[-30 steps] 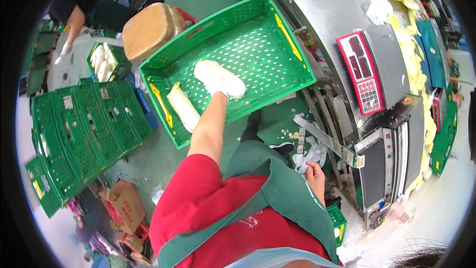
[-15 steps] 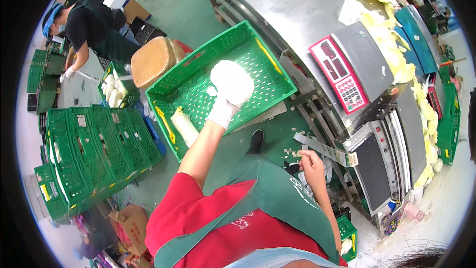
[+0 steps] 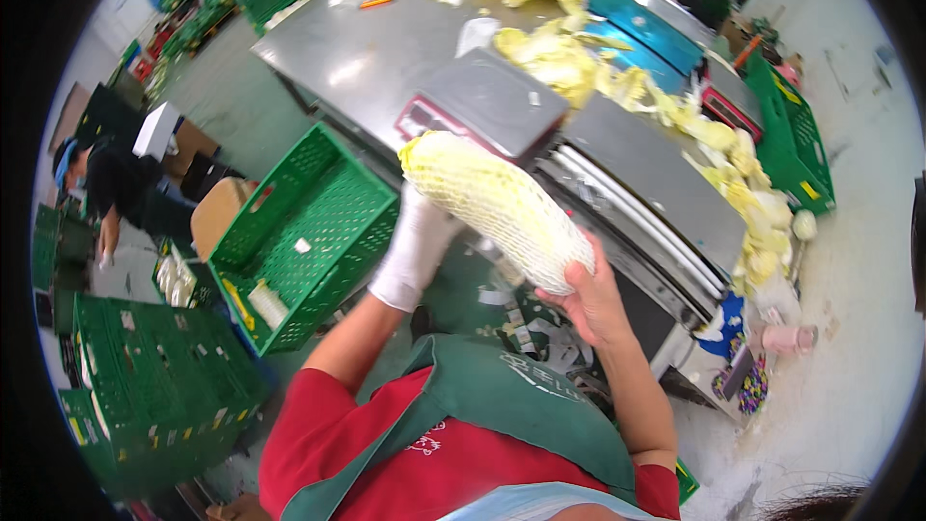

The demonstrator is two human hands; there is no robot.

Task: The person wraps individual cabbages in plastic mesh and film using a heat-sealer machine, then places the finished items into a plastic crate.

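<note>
A napa cabbage (image 3: 492, 205) in a white foam net hangs tilted in front of me, its yellow leafy end up and to the left. My left hand (image 3: 421, 239), in a white glove, holds it from below near that end; its fingers are largely hidden behind the cabbage. Bare, my right hand (image 3: 595, 297) is closed round the lower right end, thumb on the near side. To the left is a green plastic crate (image 3: 333, 222) with another netted piece (image 3: 267, 305) in its near corner.
Beyond the cabbage a digital scale (image 3: 492, 96) sits on the metal table (image 3: 328, 39), beside a wrapping machine (image 3: 627, 207) with rollers. Yellow cabbage leaves (image 3: 550, 63) lie heaped behind. Stacked green crates (image 3: 174, 357) stand left; a person (image 3: 125, 178) works farther off.
The netted cabbage has come up out of the crate with my left hand and moved right. My right hand has risen and taken hold of its end. My view has turned toward the table.
</note>
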